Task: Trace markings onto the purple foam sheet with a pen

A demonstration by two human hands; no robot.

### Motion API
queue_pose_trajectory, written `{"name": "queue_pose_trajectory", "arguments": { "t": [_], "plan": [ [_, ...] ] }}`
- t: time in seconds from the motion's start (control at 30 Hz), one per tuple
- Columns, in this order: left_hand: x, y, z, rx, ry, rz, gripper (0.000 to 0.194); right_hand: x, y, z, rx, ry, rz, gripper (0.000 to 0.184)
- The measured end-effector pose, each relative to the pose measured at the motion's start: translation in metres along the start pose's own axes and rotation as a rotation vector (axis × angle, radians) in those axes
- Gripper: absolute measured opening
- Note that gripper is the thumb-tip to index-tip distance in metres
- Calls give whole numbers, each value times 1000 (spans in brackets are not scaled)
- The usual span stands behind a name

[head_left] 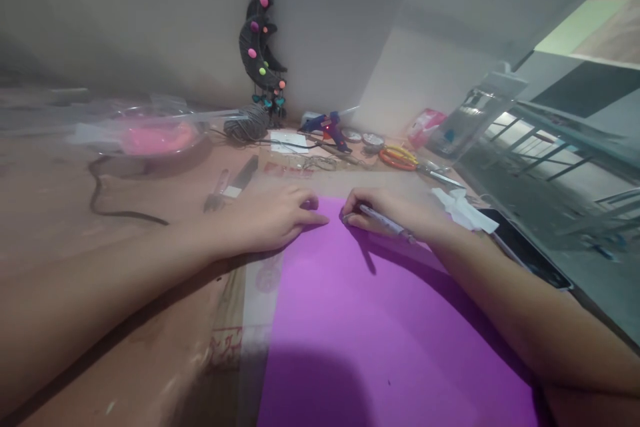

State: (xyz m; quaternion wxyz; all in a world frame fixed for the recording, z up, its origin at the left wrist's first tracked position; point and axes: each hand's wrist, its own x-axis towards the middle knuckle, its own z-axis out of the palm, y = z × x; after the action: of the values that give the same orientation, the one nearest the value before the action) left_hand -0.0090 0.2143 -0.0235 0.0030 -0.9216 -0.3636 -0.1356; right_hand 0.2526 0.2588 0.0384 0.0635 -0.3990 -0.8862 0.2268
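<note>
A large purple sheet (360, 333) lies flat in front of me, reaching from the middle of the view to its lower edge. At its far left corner rests my left hand (280, 217), palm down, with the thumb and index finger stretched apart and nothing held. My right hand (370, 207) is closed around a pen (387, 223), and its fingertips meet the sheet near the far edge. The pen's tip is hidden by the fingers. Under the purple sheet shows a pale, printed plastic or paper layer (257, 320).
At the back are a blue glue gun (327, 128), grey yarn (247, 123), orange-handled scissors (400, 159) and a moon-shaped hanging (260, 47) against the wall. A clear bowl with pink contents (157, 137) stands left. Crumpled white tissue (465, 210) and a phone (530, 250) lie right, by the table's edge.
</note>
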Motion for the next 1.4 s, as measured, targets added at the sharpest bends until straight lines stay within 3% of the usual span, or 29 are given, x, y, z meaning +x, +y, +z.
{"name": "queue_pose_trajectory", "arguments": {
  "t": [0.1,0.27,0.47,0.6,0.73,0.93,1.17,1.4],
  "plan": [
    [0,-1,1,10,-5,-1,44,-3,-1,3,37,49,14,11],
    [1,0,1,-9,5,-5,45,17,6,26,84,207,-31,12],
    [-1,-3,1,-13,5,12,45,5,2,10,83,53,-24,9],
    [0,-4,0,-17,-7,13,46,13,8,20,27,198,-78,10],
    [1,-1,-4,-27,-15,-12,45,30,14,30,-31,259,-199,11],
    [0,-1,-1,10,3,-5,44,14,17,14,60,74,-139,12],
    [0,-1,-2,-2,20,0,42,35,23,34,27,262,-254,13],
    [1,1,-7,-31,-5,-26,43,22,28,11,58,56,-250,16]
  ]
}}
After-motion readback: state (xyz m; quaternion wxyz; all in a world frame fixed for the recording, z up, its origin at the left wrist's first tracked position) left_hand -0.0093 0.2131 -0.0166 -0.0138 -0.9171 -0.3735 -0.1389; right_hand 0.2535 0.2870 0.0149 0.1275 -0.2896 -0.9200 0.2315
